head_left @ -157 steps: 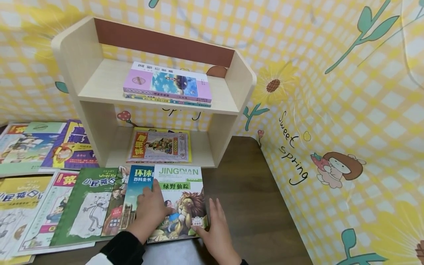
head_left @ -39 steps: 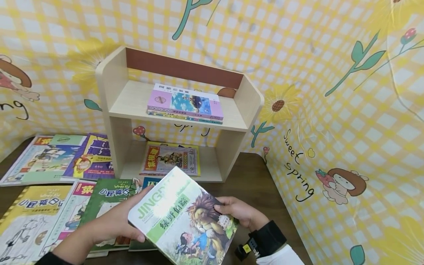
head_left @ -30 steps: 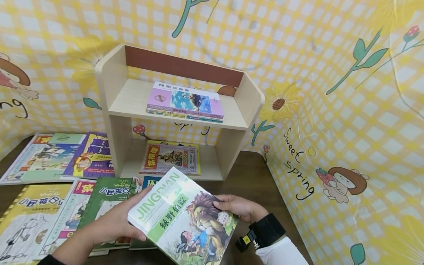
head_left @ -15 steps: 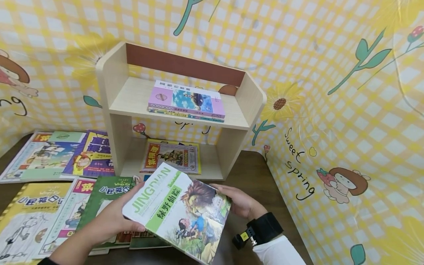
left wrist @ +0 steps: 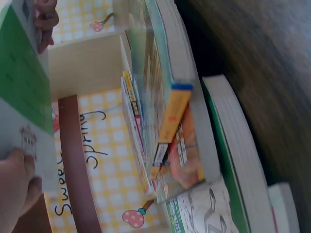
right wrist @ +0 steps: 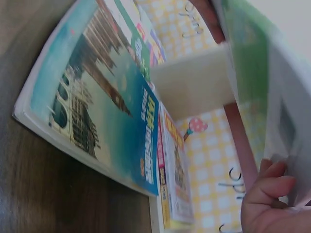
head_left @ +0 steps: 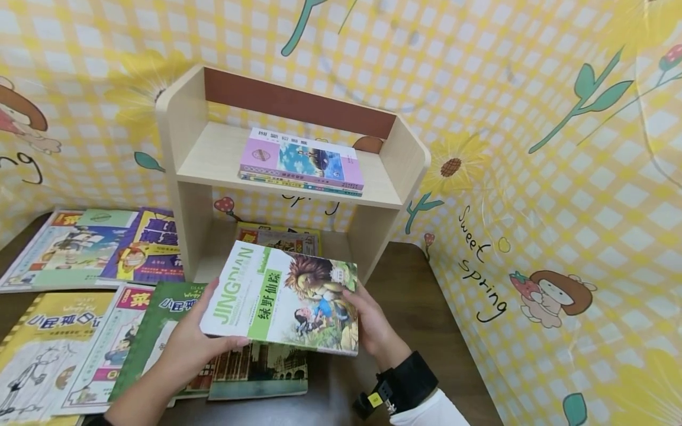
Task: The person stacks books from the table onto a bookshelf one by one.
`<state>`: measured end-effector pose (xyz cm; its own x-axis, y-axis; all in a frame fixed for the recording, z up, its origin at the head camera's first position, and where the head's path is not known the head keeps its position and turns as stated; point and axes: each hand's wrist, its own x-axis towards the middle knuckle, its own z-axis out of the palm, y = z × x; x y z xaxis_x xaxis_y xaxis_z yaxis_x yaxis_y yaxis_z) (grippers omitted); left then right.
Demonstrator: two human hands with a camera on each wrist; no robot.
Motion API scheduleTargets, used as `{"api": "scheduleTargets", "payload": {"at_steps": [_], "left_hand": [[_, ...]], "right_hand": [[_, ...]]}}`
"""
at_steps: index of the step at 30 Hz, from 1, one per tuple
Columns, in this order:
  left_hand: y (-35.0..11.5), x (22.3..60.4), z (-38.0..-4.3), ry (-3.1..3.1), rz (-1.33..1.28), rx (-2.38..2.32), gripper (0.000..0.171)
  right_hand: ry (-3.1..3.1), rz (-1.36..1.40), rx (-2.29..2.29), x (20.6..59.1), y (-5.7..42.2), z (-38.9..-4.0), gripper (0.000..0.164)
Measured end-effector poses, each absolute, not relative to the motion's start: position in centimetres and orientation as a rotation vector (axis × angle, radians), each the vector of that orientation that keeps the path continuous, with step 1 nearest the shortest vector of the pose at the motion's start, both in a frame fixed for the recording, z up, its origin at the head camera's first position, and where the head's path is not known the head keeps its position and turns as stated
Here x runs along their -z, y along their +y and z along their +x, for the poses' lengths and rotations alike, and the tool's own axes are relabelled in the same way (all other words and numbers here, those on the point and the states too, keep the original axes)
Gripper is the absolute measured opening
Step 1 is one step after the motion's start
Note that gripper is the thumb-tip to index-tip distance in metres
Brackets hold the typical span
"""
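My left hand [head_left: 189,340] grips the left end of a white-and-green storybook [head_left: 269,307] with a lion on its cover, thumb over the near edge. At its other end, my right hand [head_left: 377,328] holds it, thumb on the cover. Turned sideways, the storybook hovers in front of the bookshelf's [head_left: 410,160] lower compartment and partly hides a small stack of books [head_left: 279,238] there. Below it lies a blue encyclopedia [right wrist: 104,104] with a clock tower on its cover. In both wrist views the storybook's back cover [left wrist: 22,92] shows, with curled fingers at its edge.
On the upper shelf lies a stack topped by a pink book [head_left: 301,160]. Several books overlap on the dark desk [head_left: 421,331] at left, among them a green comic [head_left: 160,319], a yellow comic [head_left: 53,349] and a purple book [head_left: 149,251]. A yellow checked cloth [head_left: 559,195] hangs behind and at right.
The storybook, flat on the desk in the oldest frame, is now lifted in both hands. Over the last second it has turned from slanted to sideways and moved up toward the shelf, uncovering the encyclopedia.
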<state>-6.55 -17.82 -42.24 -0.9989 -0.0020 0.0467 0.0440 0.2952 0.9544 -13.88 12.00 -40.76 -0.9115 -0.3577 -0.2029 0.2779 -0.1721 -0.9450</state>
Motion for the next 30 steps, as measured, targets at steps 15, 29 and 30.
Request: {"api": "scheduleTargets", "payload": {"at_steps": [15, 29, 30], "left_hand": [[-17.6, 43.0, -7.9, -2.445, 0.004, 1.856, 0.126], [-18.8, 45.4, -11.4, -2.548, -0.147, 1.663, 0.111], [-19.0, 45.6, -11.8, -2.544, -0.170, 1.663, 0.110]], "right_hand": [[2.149, -0.318, 1.810, 40.8, 11.3, -12.7, 0.116], [2.207, -0.226, 1.754, 44.9, 10.3, -15.5, 0.118], [2.225, -0.199, 1.736, 45.0, 10.2, -15.8, 0.118]]}}
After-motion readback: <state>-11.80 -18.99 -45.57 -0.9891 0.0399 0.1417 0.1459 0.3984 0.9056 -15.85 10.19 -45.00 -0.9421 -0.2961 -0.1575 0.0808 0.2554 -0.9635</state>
